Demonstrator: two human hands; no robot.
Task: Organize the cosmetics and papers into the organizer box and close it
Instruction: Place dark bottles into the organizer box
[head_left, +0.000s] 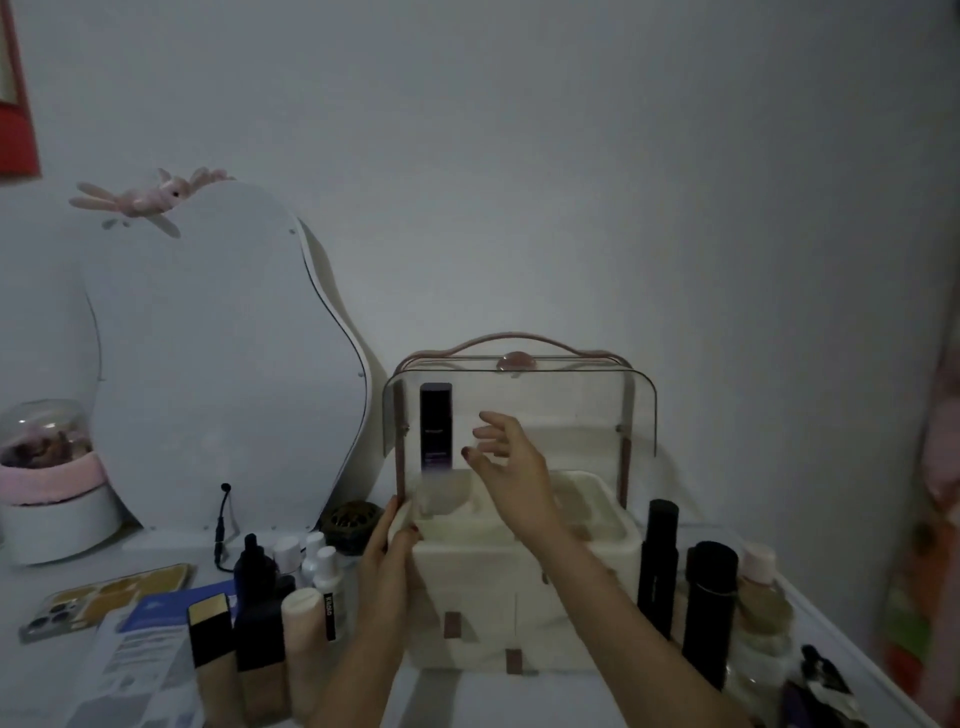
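Right hand (501, 457) splayed; left hand (392, 545) seemingly gripping.

Home bedroom vanity corner: mirror (218, 364) at far left of desk (519, 696), cosmetic bottles (291, 613), phone (104, 597), dim light.

White table (467, 696) with organizer box (524, 587), bottles (306, 623), papers (135, 660)

Head-worn view, forward-down, near organizer box (519, 597)
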